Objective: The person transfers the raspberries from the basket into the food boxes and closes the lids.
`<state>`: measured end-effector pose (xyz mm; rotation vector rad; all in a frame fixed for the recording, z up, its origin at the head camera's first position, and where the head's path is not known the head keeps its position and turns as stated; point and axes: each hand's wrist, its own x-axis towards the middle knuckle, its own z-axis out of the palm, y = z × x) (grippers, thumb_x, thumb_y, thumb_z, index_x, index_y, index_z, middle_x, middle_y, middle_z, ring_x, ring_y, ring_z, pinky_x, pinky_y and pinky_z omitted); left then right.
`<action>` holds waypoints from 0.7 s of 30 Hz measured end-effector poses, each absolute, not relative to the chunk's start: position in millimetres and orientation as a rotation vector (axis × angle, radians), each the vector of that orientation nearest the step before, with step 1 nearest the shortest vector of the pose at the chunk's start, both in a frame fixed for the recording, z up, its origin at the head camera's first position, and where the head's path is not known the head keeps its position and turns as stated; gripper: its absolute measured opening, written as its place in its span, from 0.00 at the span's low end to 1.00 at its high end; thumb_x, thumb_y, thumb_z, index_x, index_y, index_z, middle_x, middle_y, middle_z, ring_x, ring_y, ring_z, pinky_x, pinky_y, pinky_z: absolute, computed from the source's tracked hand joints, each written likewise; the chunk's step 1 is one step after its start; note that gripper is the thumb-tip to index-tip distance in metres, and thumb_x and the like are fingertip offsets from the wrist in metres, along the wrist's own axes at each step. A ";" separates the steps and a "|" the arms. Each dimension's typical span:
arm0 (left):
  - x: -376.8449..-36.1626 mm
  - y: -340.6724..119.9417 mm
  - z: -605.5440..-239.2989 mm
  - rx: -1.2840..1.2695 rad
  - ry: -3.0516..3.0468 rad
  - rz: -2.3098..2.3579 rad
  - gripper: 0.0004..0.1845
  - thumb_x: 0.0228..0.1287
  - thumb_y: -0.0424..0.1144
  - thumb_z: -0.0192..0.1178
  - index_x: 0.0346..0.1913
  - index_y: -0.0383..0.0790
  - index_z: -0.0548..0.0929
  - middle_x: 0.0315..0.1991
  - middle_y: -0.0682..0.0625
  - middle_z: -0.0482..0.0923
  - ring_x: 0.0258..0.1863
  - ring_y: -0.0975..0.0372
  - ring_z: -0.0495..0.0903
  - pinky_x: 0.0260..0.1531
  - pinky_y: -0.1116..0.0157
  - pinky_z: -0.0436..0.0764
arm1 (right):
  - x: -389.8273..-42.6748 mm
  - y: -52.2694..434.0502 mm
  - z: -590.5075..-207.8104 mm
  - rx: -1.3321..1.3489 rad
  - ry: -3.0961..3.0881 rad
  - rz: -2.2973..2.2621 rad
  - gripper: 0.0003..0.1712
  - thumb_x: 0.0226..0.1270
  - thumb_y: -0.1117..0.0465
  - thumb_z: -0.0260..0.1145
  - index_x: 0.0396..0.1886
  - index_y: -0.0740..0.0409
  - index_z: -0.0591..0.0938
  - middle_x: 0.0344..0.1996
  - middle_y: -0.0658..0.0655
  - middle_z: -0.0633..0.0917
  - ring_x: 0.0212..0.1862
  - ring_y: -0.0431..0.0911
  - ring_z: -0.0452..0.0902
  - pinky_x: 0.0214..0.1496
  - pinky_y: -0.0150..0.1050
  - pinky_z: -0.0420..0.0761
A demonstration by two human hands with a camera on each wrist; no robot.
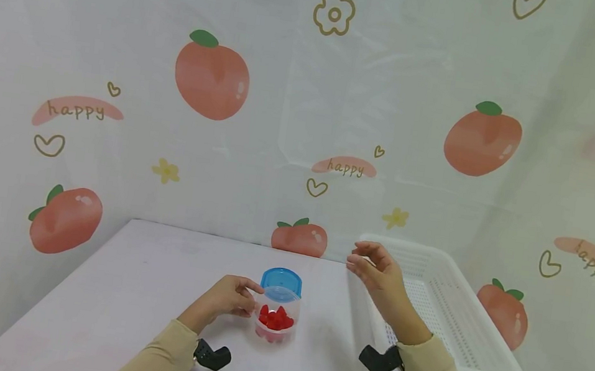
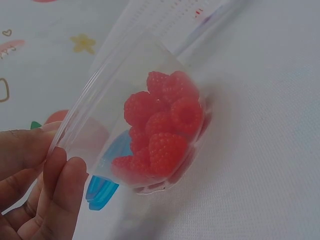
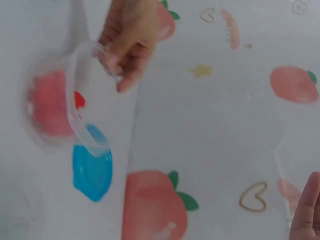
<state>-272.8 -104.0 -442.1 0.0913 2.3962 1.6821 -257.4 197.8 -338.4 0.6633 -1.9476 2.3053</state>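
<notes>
We observe a clear plastic cup standing upright on the white bench, slightly below the centre of the head view. It holds a heap of red raspberries; the left wrist view shows them piled at the cup's bottom, filling roughly the lower part. A blue lid lies on the bench directly at 12 o'clock from the cup; from the head view we cannot tell whether the two touch.

The left hand sits at 9 o'clock of the cup. Its grip is pinching the cup's rim: in the left wrist view the fingertips curl against the transparent wall near the upper edge, with the thumb on the other side of the rim.

The right hand is raised above the bench at roughly 2 o'clock from the cup, well apart from it. Its grip is spread loosely, fingers relaxed and slightly bent, holding nothing. It hovers over the near left corner of a white perforated basket, which stands along the bench's right side.

A black wrist-mounted device shows at each cuff of the beige sleeves. Behind the bench hangs a pale backdrop printed with peaches, hearts, flowers and the word "happy".
</notes>
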 end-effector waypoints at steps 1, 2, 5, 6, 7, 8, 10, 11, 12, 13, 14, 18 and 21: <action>-272.7 -104.0 -442.1 0.089 2.396 1.682 0.18 0.55 0.30 0.68 0.50 0.35 0.82 0.30 0.45 0.79 0.27 0.59 0.81 0.34 0.62 0.87 | -259.5 201.8 -336.6 0.658 -1.909 2.308 0.14 0.69 0.73 0.56 0.46 0.50 0.77 0.40 0.48 0.78 0.43 0.38 0.79 0.51 0.30 0.82; -272.5 -104.0 -442.0 0.089 2.398 1.682 0.18 0.55 0.30 0.68 0.50 0.35 0.82 0.30 0.46 0.79 0.27 0.60 0.81 0.34 0.62 0.87 | -261.8 206.0 -335.2 0.652 -1.877 2.307 0.14 0.70 0.73 0.56 0.46 0.51 0.76 0.40 0.48 0.78 0.43 0.38 0.79 0.50 0.30 0.82; -271.7 -104.1 -441.8 0.083 2.403 1.679 0.18 0.54 0.30 0.69 0.50 0.36 0.82 0.31 0.46 0.79 0.27 0.59 0.81 0.34 0.62 0.87 | -269.9 219.7 -333.6 0.638 -1.804 2.287 0.13 0.70 0.74 0.54 0.47 0.55 0.76 0.39 0.47 0.78 0.42 0.39 0.80 0.49 0.31 0.82; -271.5 -104.1 -441.8 0.083 2.406 1.678 0.18 0.54 0.31 0.69 0.51 0.36 0.82 0.31 0.46 0.79 0.27 0.59 0.81 0.34 0.62 0.87 | -272.7 224.5 -333.6 0.636 -1.787 2.277 0.13 0.70 0.74 0.54 0.47 0.56 0.75 0.38 0.47 0.78 0.42 0.39 0.80 0.48 0.31 0.83; -271.3 -104.2 -441.9 0.081 2.409 1.677 0.19 0.54 0.31 0.69 0.51 0.36 0.82 0.31 0.46 0.79 0.27 0.59 0.81 0.34 0.62 0.87 | -275.5 229.5 -333.9 0.635 -1.773 2.267 0.12 0.70 0.74 0.54 0.48 0.57 0.75 0.38 0.47 0.79 0.42 0.39 0.80 0.48 0.31 0.83; -271.2 -104.2 -442.0 0.079 2.413 1.675 0.19 0.54 0.31 0.69 0.51 0.36 0.82 0.31 0.46 0.79 0.27 0.59 0.81 0.34 0.62 0.87 | -278.3 234.7 -334.4 0.631 -1.770 2.254 0.12 0.71 0.74 0.54 0.48 0.57 0.75 0.38 0.47 0.79 0.41 0.39 0.80 0.48 0.31 0.83; -271.1 -104.3 -442.2 0.077 2.418 1.674 0.19 0.55 0.31 0.69 0.51 0.36 0.82 0.31 0.46 0.79 0.27 0.59 0.81 0.34 0.62 0.87 | -283.4 245.0 -335.7 0.614 -1.781 2.217 0.12 0.71 0.73 0.54 0.47 0.56 0.76 0.38 0.47 0.79 0.41 0.39 0.80 0.47 0.31 0.83; -271.1 -104.3 -442.2 0.076 2.419 1.672 0.19 0.55 0.31 0.69 0.51 0.36 0.82 0.31 0.46 0.79 0.27 0.59 0.81 0.34 0.62 0.87 | -286.0 250.3 -336.7 0.602 -1.795 2.198 0.12 0.71 0.73 0.54 0.47 0.55 0.76 0.38 0.47 0.79 0.41 0.39 0.80 0.47 0.31 0.83; -271.1 -104.3 -442.3 0.074 2.420 1.671 0.18 0.55 0.31 0.69 0.51 0.36 0.82 0.31 0.46 0.79 0.27 0.59 0.81 0.34 0.62 0.87 | -288.7 255.6 -337.9 0.591 -1.809 2.184 0.12 0.71 0.72 0.55 0.47 0.54 0.76 0.38 0.47 0.79 0.41 0.39 0.80 0.47 0.30 0.83; -271.2 -104.3 -442.4 0.074 2.422 1.670 0.18 0.55 0.31 0.69 0.51 0.36 0.82 0.31 0.46 0.79 0.27 0.60 0.81 0.34 0.62 0.87 | -291.4 260.8 -339.3 0.583 -1.830 2.169 0.11 0.71 0.72 0.55 0.47 0.53 0.76 0.38 0.47 0.79 0.41 0.38 0.80 0.47 0.30 0.83; -271.4 -104.2 -442.5 0.073 2.423 1.669 0.18 0.55 0.31 0.69 0.51 0.36 0.82 0.31 0.46 0.79 0.27 0.60 0.81 0.34 0.62 0.87 | -294.1 265.9 -340.8 0.572 -1.858 2.149 0.11 0.71 0.71 0.55 0.46 0.52 0.76 0.38 0.46 0.79 0.41 0.38 0.80 0.46 0.30 0.83; -272.1 -104.2 -442.4 0.075 2.419 1.670 0.18 0.55 0.31 0.69 0.50 0.36 0.82 0.31 0.46 0.79 0.27 0.60 0.81 0.34 0.62 0.87 | -303.9 283.1 -348.6 0.533 -1.988 2.082 0.12 0.71 0.70 0.56 0.43 0.48 0.78 0.37 0.45 0.80 0.40 0.36 0.81 0.45 0.29 0.83; -273.0 -104.4 -442.5 0.081 2.411 1.675 0.18 0.55 0.31 0.68 0.50 0.36 0.82 0.30 0.46 0.79 0.26 0.60 0.81 0.34 0.62 0.87 | -310.2 293.6 -356.3 0.515 -2.127 2.004 0.11 0.71 0.69 0.58 0.42 0.47 0.79 0.36 0.44 0.80 0.39 0.36 0.81 0.43 0.28 0.83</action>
